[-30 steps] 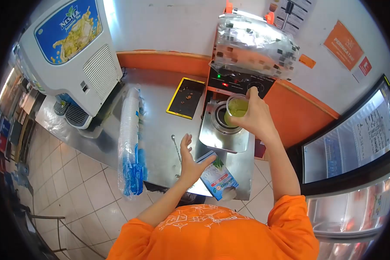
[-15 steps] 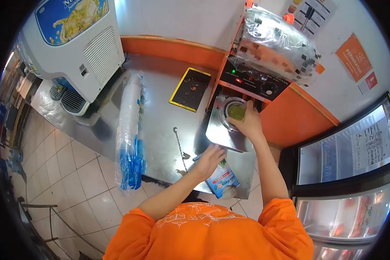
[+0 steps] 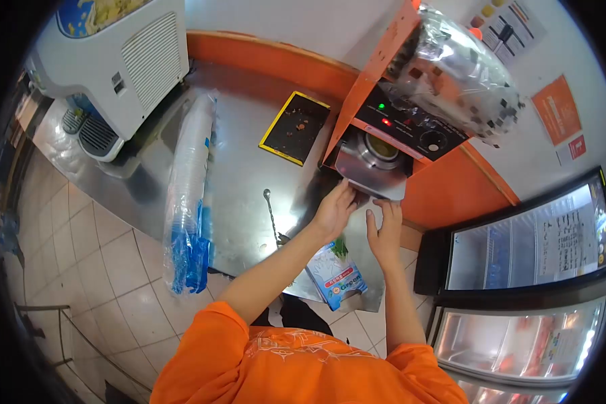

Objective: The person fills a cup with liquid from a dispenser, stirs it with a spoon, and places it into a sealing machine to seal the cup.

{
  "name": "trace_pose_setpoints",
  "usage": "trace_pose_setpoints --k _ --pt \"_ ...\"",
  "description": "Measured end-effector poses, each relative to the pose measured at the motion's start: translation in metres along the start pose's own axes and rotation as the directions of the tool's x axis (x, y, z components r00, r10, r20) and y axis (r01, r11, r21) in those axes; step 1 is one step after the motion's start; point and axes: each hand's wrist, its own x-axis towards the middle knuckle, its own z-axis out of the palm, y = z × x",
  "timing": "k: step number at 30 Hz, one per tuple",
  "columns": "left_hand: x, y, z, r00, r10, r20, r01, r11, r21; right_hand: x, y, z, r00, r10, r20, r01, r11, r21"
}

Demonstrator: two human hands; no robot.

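A cup sealing machine (image 3: 411, 128) stands at the back right, its metal tray (image 3: 367, 176) partly under the body. In the tray's round holder sits a cup of green drink (image 3: 382, 147), its far part hidden by the machine. My left hand (image 3: 335, 212) has its fingers stretched to the tray's front left edge. My right hand (image 3: 385, 232) is at the front right edge, fingers extended and thumb apart; neither hand grips anything. Just below my left hand lies a blue and white printed packet (image 3: 337, 275). To its left is a long twisted-handle spoon (image 3: 271, 214).
Plastic-wrapped stacked cups (image 3: 190, 175) lie along the steel counter (image 3: 239, 182). A yellow-edged black mat (image 3: 295, 128) is at the back. On the left stands a white drink dispenser (image 3: 138, 74); a glass-door fridge (image 3: 525, 249) is at the right.
My right hand has let go of the cup and come back to the tray's front edge. My left hand has moved up off the packet to the tray. The tray sits further in.
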Motion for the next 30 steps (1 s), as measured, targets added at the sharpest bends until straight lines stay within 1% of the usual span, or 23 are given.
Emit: trace_pose_setpoints --k 2,3,4,5,6,7,8,10,11,12,13,15,18,19,21,23,24,25,26,27,28,29,30 --pt "-0.008 0.002 0.003 0.962 0.185 -0.201 -0.118 0.945 0.304 0.008 0.014 0.006 0.999 -0.022 0.032 0.022 1.000 -0.001" --pt "-0.018 0.003 -0.009 0.928 0.355 -0.113 -0.239 0.801 0.549 0.012 0.021 0.009 0.999 -0.021 0.043 0.021 1.000 -0.007" --pt "-0.040 0.003 -0.013 0.881 0.463 -0.098 -0.268 0.659 0.703 0.018 0.028 0.011 0.998 -0.024 0.056 0.024 1.000 -0.011" --pt "-0.069 0.012 -0.004 0.824 0.563 -0.067 -0.259 0.479 0.839 0.025 0.035 0.013 0.996 -0.041 0.077 0.041 0.999 0.000" --pt "-0.088 0.008 -0.022 0.752 0.659 0.022 -0.256 0.261 0.931 0.031 0.040 0.014 0.994 -0.077 0.078 0.080 0.996 -0.038" --pt "-0.111 0.004 -0.037 0.717 0.697 -0.014 -0.164 0.188 0.968 0.034 0.046 0.016 0.991 -0.104 0.081 0.110 0.991 -0.082" --pt "-0.128 -0.002 -0.060 0.653 0.751 0.093 -0.057 -0.073 0.996 0.038 0.053 0.020 0.989 -0.103 0.102 0.112 0.990 -0.081" --pt "-0.152 -0.019 -0.086 0.598 0.800 -0.041 0.108 -0.030 0.994 0.046 0.067 0.030 0.981 -0.187 0.050 0.192 0.973 -0.128" --pt "-0.158 -0.029 -0.099 0.556 0.825 -0.101 0.172 0.005 0.985 0.050 0.073 0.035 0.981 -0.182 0.071 0.190 0.973 -0.131" --pt "-0.160 -0.034 -0.109 0.560 0.820 -0.120 0.178 0.022 0.984 0.056 0.078 0.040 0.971 -0.234 0.056 0.241 0.947 -0.212" --pt "-0.163 -0.037 -0.114 0.559 0.825 -0.086 0.219 -0.046 0.975 0.060 0.082 0.045 0.956 -0.290 0.047 0.290 0.912 -0.290" --pt "-0.162 -0.043 -0.118 0.531 0.847 0.002 0.241 -0.154 0.958 0.063 0.082 0.054 0.961 -0.272 0.051 0.273 0.902 -0.334" --pt "-0.160 -0.044 -0.120 0.505 0.863 -0.026 0.280 -0.135 0.950 0.066 0.081 0.058 0.954 -0.299 0.029 0.286 0.876 -0.388" --pt "-0.159 -0.045 -0.121 0.469 0.883 0.013 0.273 -0.159 0.949 0.066 0.078 0.057 0.952 -0.304 0.029 0.293 0.880 -0.374" --pt "-0.160 -0.044 -0.123 0.479 0.878 0.016 0.281 -0.170 0.944 0.067 0.074 0.038 0.946 -0.318 0.059 0.316 0.873 -0.370" --pt "-0.158 -0.044 -0.124 0.470 0.882 0.030 0.297 -0.190 0.936 0.065 0.071 -0.003 0.983 -0.185 -0.002 0.184 0.978 -0.104" --pt "-0.157 -0.043 -0.125 0.464 0.886 -0.010 0.308 -0.151 0.939 0.072 0.065 -0.030 0.874 -0.455 -0.174 0.411 0.881 -0.236" --pt "-0.156 -0.042 -0.126 0.461 0.887 0.008 0.319 -0.173 0.932 0.087 0.081 -0.083 0.625 -0.750 -0.215 0.560 0.624 -0.545" --pt "-0.159 -0.042 -0.126 0.461 0.887 0.022 0.330 -0.195 0.924 0.109 0.058 -0.124 0.464 -0.854 -0.235 0.283 0.394 -0.874" --pt "-0.160 -0.042 -0.127 0.456 0.890 -0.015 0.343 -0.161 0.926 0.140 0.042 -0.161 0.348 -0.894 -0.283 0.301 0.392 -0.870" --pt "-0.158 -0.041 -0.127 0.456 0.890 0.011 0.349 -0.191 0.917 0.173 0.024 -0.198 0.264 -0.921 -0.286 0.421 0.377 -0.825" --pt "-0.158 -0.042 -0.127 0.457 0.888 0.041 0.355 -0.225 0.907 0.202 0.011 -0.221 0.211 -0.943 -0.258 0.489 0.330 -0.808" --pt "-0.157 -0.042 -0.127 0.450 0.893 0.022 0.358 -0.203 0.911 0.226 0.001 -0.240 0.207 -0.949 -0.236 0.524 0.311 -0.793"
